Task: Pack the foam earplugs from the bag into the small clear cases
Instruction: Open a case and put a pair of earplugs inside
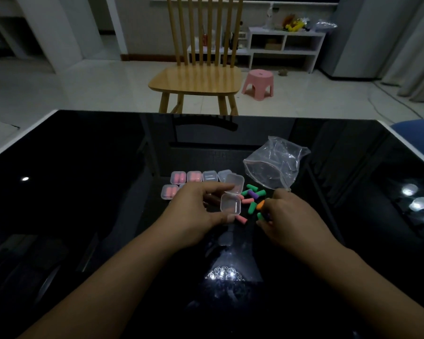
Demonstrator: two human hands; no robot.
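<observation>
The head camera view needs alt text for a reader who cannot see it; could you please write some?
A person's left hand holds an open clear case above a black table, while the right hand pinches an orange earplug. Loose coloured earplugs lie between the hands, beside an empty plastic bag and cases holding pink earplugs.

Wooden chair (196, 77), pink stool (258, 84), white shelf (285, 48), pale tiled floor (83, 84).

No text, label, brand, number or sign can be read anywhere.
</observation>
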